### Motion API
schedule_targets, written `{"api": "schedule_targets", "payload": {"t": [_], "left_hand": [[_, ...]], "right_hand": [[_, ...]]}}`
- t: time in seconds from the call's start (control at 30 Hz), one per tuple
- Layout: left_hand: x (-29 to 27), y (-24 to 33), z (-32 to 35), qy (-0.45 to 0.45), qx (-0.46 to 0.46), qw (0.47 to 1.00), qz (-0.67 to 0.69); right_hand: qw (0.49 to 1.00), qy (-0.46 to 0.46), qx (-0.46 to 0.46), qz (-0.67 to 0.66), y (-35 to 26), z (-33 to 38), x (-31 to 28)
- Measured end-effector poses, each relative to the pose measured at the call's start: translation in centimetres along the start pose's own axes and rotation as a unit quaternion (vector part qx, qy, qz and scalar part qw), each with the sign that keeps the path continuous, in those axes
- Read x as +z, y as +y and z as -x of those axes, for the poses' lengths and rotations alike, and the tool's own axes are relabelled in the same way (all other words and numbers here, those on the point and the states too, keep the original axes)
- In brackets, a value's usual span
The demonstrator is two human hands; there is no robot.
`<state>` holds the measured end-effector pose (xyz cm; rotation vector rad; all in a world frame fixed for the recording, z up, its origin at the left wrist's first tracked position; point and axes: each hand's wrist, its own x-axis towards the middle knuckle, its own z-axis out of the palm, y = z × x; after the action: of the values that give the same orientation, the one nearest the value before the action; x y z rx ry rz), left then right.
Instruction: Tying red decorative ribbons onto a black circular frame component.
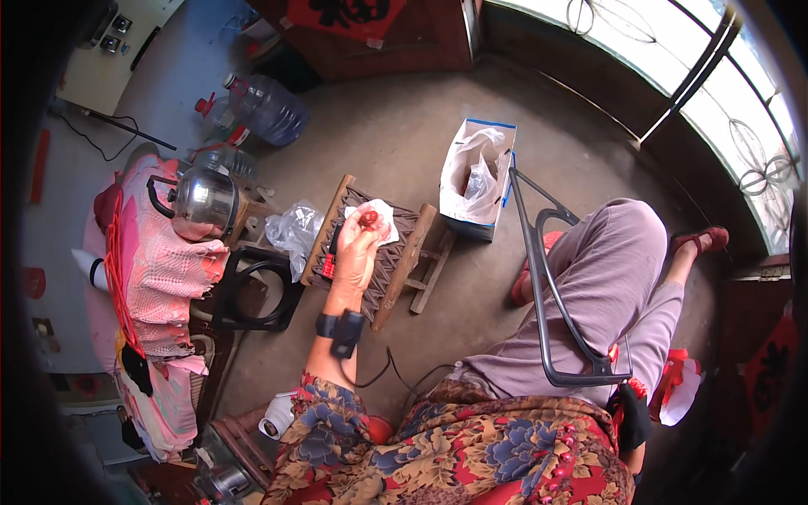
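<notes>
My left hand (358,252) is above a small low stool (396,282) with a woven strap seat and wooden rails. Its fingers are closed around a small round red thing (368,218), whose kind I cannot make out. A crumpled white tissue (385,220) lies just behind the fingers on the seat. Beside the hand, near the stool's left rail, is a small red and black item (329,263). A black band with a dark box (343,331) sits on my left wrist. Low at the right, a bit of my right arm shows; its hand is hidden.
A black frame (539,295) leans across my lap. Past the stool stands an open box (477,172) lined with a white bag. At left are a clear plastic bag (295,234), a steel kettle (204,204) on pink cloth, and large bottles (268,109). A dark cable (391,370) crosses the floor.
</notes>
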<state>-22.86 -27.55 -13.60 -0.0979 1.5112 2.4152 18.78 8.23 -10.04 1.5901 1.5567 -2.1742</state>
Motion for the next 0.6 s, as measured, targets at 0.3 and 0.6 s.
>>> {"api": "schedule_targets", "payload": {"t": [0.3,0.6], "left_hand": [[-2.0,-5.6,-3.0,0.044,0.239,0.744,-0.623],[-2.6,-1.5,1.6,0.17,0.27,0.814,-0.486]], "right_hand": [[1.0,0.009,-0.013,0.003,-1.3,0.6,0.6],[1.0,-0.005,-0.016,-0.002,-0.4,0.5,0.8]]}}
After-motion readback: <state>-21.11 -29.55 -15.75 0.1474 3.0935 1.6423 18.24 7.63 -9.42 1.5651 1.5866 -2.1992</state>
